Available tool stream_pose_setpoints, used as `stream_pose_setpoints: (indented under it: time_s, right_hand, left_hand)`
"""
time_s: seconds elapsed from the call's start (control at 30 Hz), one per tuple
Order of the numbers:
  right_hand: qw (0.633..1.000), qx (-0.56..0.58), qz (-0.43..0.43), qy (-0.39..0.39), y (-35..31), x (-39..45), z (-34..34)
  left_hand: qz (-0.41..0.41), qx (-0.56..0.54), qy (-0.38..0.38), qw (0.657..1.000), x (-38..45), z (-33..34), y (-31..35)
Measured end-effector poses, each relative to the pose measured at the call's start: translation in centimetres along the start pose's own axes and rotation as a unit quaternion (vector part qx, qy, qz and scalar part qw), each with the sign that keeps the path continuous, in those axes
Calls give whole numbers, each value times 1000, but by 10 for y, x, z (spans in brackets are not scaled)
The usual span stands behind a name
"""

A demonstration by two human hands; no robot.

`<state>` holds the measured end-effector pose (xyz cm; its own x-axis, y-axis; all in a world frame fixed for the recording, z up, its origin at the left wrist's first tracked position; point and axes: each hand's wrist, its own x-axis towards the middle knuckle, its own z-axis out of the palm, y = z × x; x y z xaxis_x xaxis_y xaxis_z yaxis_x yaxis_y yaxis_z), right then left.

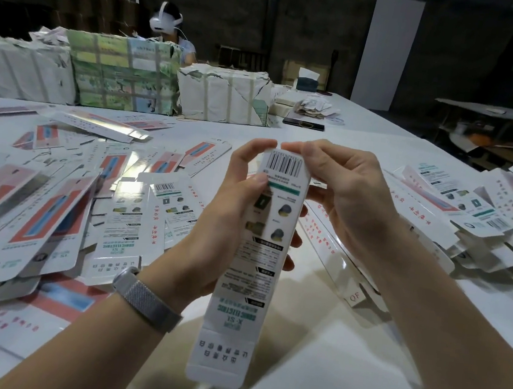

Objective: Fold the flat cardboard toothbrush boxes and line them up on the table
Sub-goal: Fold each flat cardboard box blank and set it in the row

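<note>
Both hands curl around one long white printed cardboard toothbrush box [257, 258] at centre: left hand [230, 220] gripping its side, right hand [338, 197] pinching the top flap. Flat cardboard blanks [56, 203] sprawl at nine o'clock on the white counter [341, 364], folded boxes [485, 220] heap unaligned at three; much remains, I judge

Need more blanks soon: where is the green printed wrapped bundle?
Head view, far left: green printed wrapped bundle stands on the white table, between two white bundles.

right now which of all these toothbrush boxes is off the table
The box with the barcode end up, held in the left hand and right hand. The others lie in heaps on the table.
</note>
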<state>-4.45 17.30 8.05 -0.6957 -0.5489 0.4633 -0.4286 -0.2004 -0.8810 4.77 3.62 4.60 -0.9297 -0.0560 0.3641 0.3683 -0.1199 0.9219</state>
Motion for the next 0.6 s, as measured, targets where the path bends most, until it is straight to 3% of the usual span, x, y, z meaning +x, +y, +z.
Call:
stream_pose_setpoints:
  time_s: [0.3, 0.37, 0.47, 0.6]
  right_hand:
    - [988, 96, 88, -84, 6, 5, 0]
    - [987, 115, 89, -75, 7, 6, 0]
    - [997, 35, 52, -40, 6, 6, 4]
    - [990, -109, 19, -86, 0, -1, 8]
  left_hand:
    - [13, 9, 34, 999, -3, 2, 8]
    - [15, -11, 40, 999, -1, 2, 10]
    - [36, -42, 49, 997, 4, 1, 14]
    - [70, -67, 33, 995, 7, -5, 13]
